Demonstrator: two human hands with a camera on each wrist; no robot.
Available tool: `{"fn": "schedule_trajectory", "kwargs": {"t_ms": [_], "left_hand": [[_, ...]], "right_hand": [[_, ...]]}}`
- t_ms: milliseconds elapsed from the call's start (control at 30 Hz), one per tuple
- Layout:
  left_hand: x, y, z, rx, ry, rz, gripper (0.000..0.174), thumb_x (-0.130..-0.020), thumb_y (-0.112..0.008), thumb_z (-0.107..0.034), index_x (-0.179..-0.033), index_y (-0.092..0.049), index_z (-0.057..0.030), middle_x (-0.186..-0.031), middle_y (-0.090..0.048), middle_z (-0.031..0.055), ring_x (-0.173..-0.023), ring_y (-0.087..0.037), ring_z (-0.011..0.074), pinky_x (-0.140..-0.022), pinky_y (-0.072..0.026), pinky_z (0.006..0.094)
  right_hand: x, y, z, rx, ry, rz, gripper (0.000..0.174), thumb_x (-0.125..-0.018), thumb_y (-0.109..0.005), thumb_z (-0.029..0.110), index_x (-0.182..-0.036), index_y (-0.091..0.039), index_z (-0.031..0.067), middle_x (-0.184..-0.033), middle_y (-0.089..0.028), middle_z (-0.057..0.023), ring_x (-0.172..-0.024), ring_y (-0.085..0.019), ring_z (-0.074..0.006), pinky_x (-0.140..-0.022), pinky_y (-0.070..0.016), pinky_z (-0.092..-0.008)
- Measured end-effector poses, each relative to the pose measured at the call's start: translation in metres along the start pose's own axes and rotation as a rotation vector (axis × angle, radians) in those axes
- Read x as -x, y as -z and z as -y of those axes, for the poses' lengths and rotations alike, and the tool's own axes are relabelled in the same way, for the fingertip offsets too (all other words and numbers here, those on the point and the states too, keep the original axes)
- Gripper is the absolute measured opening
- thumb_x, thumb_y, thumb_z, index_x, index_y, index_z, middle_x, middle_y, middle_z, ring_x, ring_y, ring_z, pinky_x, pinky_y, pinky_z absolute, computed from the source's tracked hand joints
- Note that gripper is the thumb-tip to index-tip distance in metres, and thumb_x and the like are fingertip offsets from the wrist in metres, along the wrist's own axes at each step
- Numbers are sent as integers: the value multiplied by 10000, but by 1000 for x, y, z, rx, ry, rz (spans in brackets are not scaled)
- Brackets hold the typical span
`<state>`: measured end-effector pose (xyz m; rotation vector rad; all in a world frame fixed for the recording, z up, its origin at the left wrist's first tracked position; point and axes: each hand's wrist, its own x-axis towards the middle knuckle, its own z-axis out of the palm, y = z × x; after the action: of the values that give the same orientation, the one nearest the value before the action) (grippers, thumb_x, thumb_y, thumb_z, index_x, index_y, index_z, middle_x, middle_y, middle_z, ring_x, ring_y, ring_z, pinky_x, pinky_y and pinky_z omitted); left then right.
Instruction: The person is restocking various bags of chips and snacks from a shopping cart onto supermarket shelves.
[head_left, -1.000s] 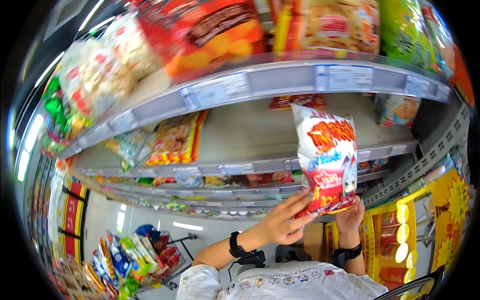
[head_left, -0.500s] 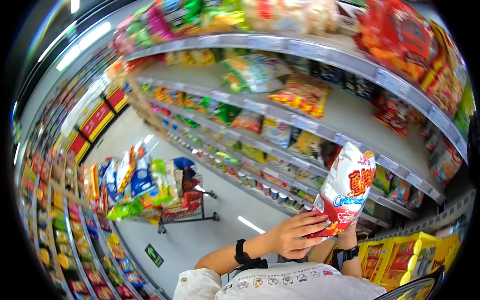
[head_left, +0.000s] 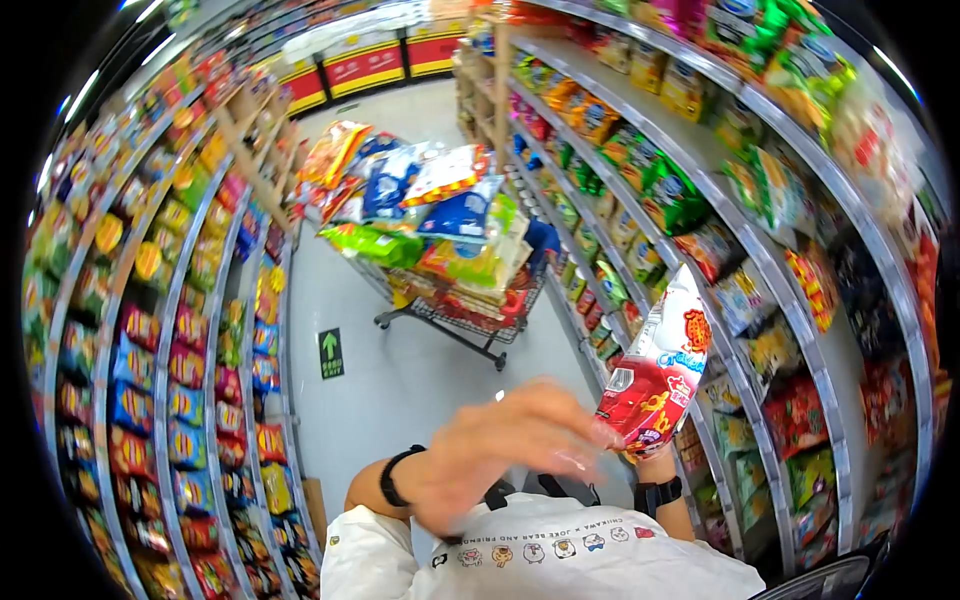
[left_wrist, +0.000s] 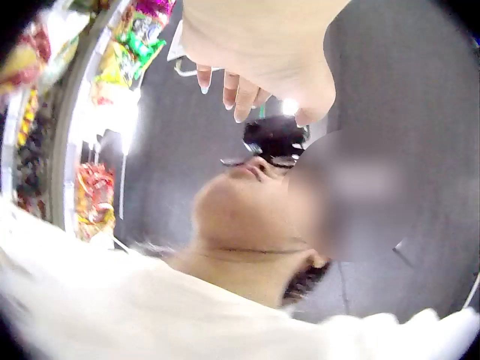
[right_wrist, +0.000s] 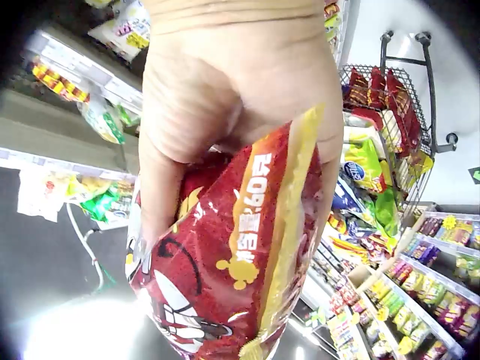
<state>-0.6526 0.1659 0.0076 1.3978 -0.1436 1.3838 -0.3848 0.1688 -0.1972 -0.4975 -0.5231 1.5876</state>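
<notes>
The left hand (head_left: 500, 440) has come off the red-and-white snack bag (head_left: 660, 380), where it rested half a second ago, and is blurred, just beside the bag's lower left edge. In the left wrist view its loosely bent fingers hold nothing; whether a fingertip brushes the bag in the head view, I cannot tell. The right hand (right_wrist: 232, 82) alone grips the bottom end, fingers wrapped round it.

The snack bag is at the near right, in front of the white T-shirt (head_left: 590, 565). It stands steeply tilted: its long axis runs from the red bottom end, low and near in the right hand, to the white top end, which points upward, leaning right. Its printed front faces back toward the person and somewhat right, with a small printed panel along the left edge.

Over the last second the view has swung left. The snack shelves (head_left: 872, 212) that were straight ahead now line the right, and the piled shopping cart (head_left: 475, 322) is farther along the aisle, left of the bag. My judgement is that handling at the shelf has given way to moving with the bag in one hand; it is not in the cart.
</notes>
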Motion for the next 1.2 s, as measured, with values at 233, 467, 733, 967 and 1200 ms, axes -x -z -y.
{"fn": "schedule_trajectory", "kwargs": {"t_ms": [233,467,733,967,1200], "left_hand": [[7,-38,-65,193,-193,8,547,-866,-580,-405,-1332,-446,-152,-1072,-657,70,-1193,-450,361,-1041,-216,498],[-47,-56,-9,113,-630,-82,525,-853,-598,-389,-1293,-486,-124,-1083,-642,87,-1096,-526,359,-995,-307,468],[-90,-29,61,387,-422,363,737,-858,-433,-578,-1220,-475,63,-1176,-482,278,-1002,-525,372,-823,-430,464],[-122,-47,97,435,-512,400,792,-840,-421,-613,-1117,-502,124,-1104,-499,273,-885,-556,355,-729,-460,440],[-138,-60,130,474,-531,274,790,-835,-439,-600,-1119,-507,134,-1127,-499,315,-891,-578,404,-730,-474,472]], "right_hand": [[-35,-16,-10,74,-168,80,533,-827,-567,255,-1298,-408,61,-1286,-480,-117,-1161,-486,-271,-996,-388,-430],[-53,-4,10,107,-188,91,507,-830,-562,228,-1287,-420,59,-1270,-492,-112,-1151,-494,-261,-990,-394,-421],[-68,30,43,111,-168,66,480,-832,-556,197,-1275,-434,57,-1253,-505,-107,-1138,-503,-250,-984,-401,-411],[-95,46,50,94,-208,78,457,-835,-552,170,-1264,-446,55,-1238,-517,-102,-1128,-510,-240,-978,-407,-401],[-111,64,66,103,-222,84,435,-837,-547,143,-1253,-458,53,-1223,-529,-97,-1117,-518,-231,-973,-413,-392]]}}
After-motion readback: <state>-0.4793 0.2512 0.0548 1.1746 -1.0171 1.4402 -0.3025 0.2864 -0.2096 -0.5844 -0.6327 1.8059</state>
